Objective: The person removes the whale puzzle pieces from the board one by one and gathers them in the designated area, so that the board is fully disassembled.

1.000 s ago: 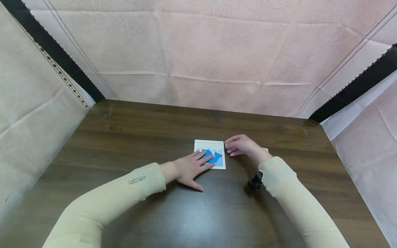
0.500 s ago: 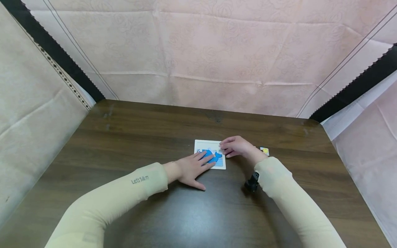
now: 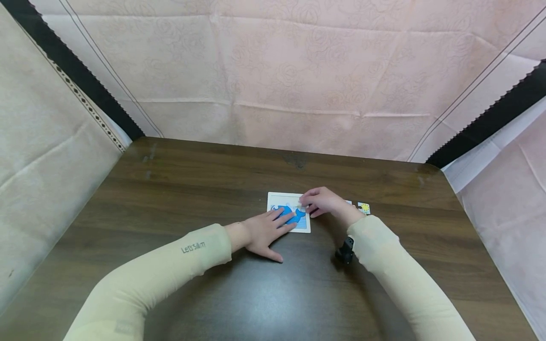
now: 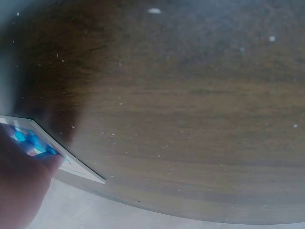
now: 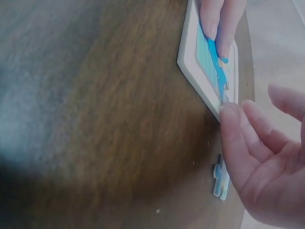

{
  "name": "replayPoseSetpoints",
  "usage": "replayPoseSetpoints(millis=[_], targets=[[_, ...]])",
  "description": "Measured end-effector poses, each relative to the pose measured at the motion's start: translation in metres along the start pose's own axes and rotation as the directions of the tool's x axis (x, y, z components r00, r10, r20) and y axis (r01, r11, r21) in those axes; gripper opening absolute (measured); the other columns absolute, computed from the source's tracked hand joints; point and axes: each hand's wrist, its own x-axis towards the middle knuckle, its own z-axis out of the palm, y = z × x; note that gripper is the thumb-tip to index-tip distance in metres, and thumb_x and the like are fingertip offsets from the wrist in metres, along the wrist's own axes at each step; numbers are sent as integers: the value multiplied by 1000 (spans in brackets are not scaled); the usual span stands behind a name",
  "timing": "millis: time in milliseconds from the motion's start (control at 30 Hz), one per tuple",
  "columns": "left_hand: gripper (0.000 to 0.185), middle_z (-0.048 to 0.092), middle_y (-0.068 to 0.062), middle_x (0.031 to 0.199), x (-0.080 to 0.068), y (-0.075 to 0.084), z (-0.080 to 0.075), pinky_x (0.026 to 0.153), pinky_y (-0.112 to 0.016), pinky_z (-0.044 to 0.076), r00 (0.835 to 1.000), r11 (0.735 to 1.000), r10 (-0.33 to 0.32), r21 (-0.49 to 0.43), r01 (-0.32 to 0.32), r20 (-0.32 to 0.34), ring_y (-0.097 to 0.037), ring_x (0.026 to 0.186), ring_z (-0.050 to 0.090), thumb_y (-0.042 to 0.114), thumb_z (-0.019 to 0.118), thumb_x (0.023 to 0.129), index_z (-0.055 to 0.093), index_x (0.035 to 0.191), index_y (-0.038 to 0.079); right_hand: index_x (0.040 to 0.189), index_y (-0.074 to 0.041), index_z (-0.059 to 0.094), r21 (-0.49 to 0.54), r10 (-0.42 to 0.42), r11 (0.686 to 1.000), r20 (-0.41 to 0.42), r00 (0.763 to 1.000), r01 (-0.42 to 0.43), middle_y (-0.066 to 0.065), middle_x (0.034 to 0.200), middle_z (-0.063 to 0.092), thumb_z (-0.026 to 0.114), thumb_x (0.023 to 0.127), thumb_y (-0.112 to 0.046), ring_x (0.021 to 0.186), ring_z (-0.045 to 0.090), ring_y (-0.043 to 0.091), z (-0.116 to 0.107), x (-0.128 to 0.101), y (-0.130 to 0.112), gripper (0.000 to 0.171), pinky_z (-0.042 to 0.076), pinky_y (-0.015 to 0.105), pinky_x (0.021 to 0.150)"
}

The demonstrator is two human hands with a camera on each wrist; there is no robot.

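Observation:
A small white-framed puzzle board with a blue whale picture lies on the dark wooden table. My left hand rests flat on the table, its straight fingers pressing on the whale; the left wrist view shows a fingertip on the board's corner. My right hand hovers at the board's right edge with loosely bent fingers, and its thumb touches the frame's corner. I see no piece in it. One loose piece lies just under the right palm.
Two loose pieces lie right of the board: a pale one and one with a yellow sun. Pink cloth walls close in the table at the back and on both sides. Each wrist carries a small black camera.
My right hand has slid left from beside the board until its fingertips reach the board's right edge, uncovering the loose pieces. The left hand has stayed pressed on the board.

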Motion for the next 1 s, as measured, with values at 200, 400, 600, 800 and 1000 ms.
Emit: replayPoseSetpoints(millis=[200,400,600,800,1000], targets=[[91,-2,-1,159,0,0,-1,119,-41,14,1000,1000,-15,-10,15,14,-28,147,-1,73,40,82,7,151,23,121,-3,58,-4,7,1000,-7,1000,-7,18,120,60,52,95,-26,95,63,21,3,2,0,36,56,32,81],[93,-2,-1,159,-1,2,-2,120,-41,13,1000,1000,-21,-3,21,21,-28,147,-1,74,40,81,7,151,23,119,-4,61,-19,8,1000,-20,1000,-8,15,114,61,55,94,-25,88,60,19,5,4,1,33,56,30,79],[92,-2,0,159,0,3,-1,119,-41,14,1000,1000,-13,7,13,25,-27,147,-1,74,40,81,7,151,23,114,-3,65,-78,-15,997,-11,1000,14,7,91,63,57,92,-19,74,56,14,6,4,0,28,56,26,72],[92,-2,0,159,0,4,-2,120,-41,13,999,1000,-16,2,16,33,-27,147,-1,75,39,81,7,151,24,111,-3,67,-105,-28,994,-1,1000,28,6,87,62,58,91,-15,73,56,15,7,4,1,25,56,26,71],[92,-1,0,159,-1,4,-2,119,-41,13,999,1000,-15,-8,16,36,-27,147,-1,74,40,81,7,151,24,110,-4,68,-98,-29,995,1,1000,29,6,87,60,58,91,-15,74,54,14,7,4,0,24,56,26,71]])
